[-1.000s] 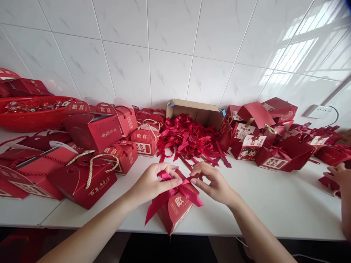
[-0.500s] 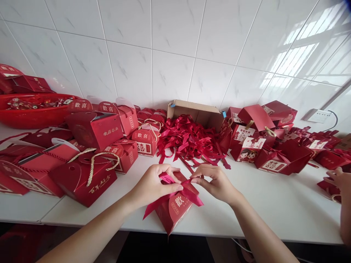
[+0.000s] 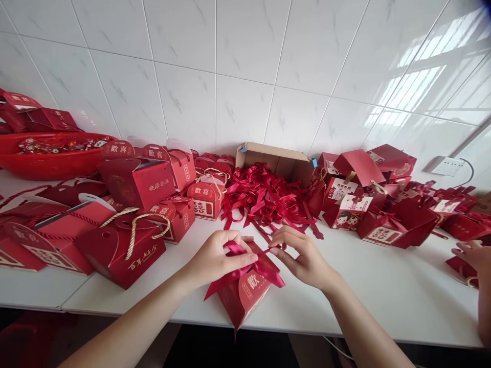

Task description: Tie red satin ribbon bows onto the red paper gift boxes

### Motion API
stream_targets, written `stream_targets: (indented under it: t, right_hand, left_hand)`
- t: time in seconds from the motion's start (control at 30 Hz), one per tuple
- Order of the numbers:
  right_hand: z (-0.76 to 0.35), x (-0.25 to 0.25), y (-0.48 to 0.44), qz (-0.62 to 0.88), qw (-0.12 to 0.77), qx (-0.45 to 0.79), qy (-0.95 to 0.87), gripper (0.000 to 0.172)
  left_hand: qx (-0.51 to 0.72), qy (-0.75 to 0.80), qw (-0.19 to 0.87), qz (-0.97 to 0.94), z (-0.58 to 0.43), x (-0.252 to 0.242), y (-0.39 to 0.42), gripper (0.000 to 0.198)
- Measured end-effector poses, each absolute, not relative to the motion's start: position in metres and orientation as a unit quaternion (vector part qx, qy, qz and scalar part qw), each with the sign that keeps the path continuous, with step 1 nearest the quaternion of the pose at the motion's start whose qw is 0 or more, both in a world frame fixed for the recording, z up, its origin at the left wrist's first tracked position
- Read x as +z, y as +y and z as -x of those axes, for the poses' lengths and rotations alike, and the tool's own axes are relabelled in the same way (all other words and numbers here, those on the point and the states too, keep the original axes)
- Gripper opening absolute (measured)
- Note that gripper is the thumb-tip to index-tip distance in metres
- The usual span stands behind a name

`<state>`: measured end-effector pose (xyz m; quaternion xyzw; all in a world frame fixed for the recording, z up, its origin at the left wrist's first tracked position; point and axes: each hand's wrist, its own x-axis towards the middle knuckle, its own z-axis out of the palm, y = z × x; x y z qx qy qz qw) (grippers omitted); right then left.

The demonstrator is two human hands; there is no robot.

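Observation:
A red gift box [image 3: 245,294] with gold lettering lies in front of me at the table's near edge. Across its top runs a crimson satin ribbon [image 3: 223,282], looped into a partly formed bow with loose tails on both sides. My left hand [image 3: 220,257] is closed, pinching a ribbon loop between thumb and fingers over the box. Just to the right, my right hand [image 3: 301,254] pinches another part of the ribbon between thumb and forefinger, pulling it taut. Fingers of both hands partly hide the knot.
Behind the box, loose ribbons [image 3: 264,197] spill from a cardboard box [image 3: 278,151]. Red gift boxes [image 3: 134,255] crowd the left near a red basin [image 3: 46,161]; more boxes [image 3: 347,212] stand right. Another person's hand [image 3: 473,258] rests over a box at the far right of the white table [image 3: 376,301].
My right hand has shifted slightly right and the ribbon between my hands looks pulled a little further. The whole view has moved slightly.

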<state>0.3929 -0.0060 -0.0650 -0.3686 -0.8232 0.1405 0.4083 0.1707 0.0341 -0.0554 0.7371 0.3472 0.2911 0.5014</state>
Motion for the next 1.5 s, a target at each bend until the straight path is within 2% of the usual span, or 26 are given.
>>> stream_targets:
  t: [0.2, 0.73, 0.9, 1.1, 1.4, 1.5]
  right_hand:
    - [-0.389, -0.066, -0.004, 0.394, 0.421, 0.161, -0.801, 0.008]
    - [-0.393, -0.070, -0.001, 0.394, 0.465, 0.095, -0.787, 0.012]
    - [-0.386, -0.076, 0.000, 0.428, 0.498, 0.109, -0.747, 0.015]
    - [-0.384, -0.080, -0.001, 0.450, 0.495, 0.117, -0.734, 0.016]
    - [-0.400, -0.076, -0.008, 0.427, 0.472, 0.199, -0.745, 0.014]
    - [-0.403, -0.075, -0.010, 0.440, 0.460, 0.194, -0.746, 0.012]
  left_hand:
    - [0.302, 0.354, 0.480, -0.744, -0.173, -0.059, 0.034, 0.025]
    - [0.273, 0.345, 0.489, -0.753, -0.171, -0.056, 0.033, 0.028]
    - [0.260, 0.349, 0.492, -0.754, -0.170, -0.056, 0.034, 0.027]
    - [0.256, 0.361, 0.474, -0.761, -0.169, -0.057, 0.033, 0.025]
    - [0.281, 0.298, 0.588, -0.698, -0.162, -0.059, 0.041, 0.023]
    - [0.286, 0.267, 0.630, -0.671, -0.160, -0.058, 0.043, 0.028]
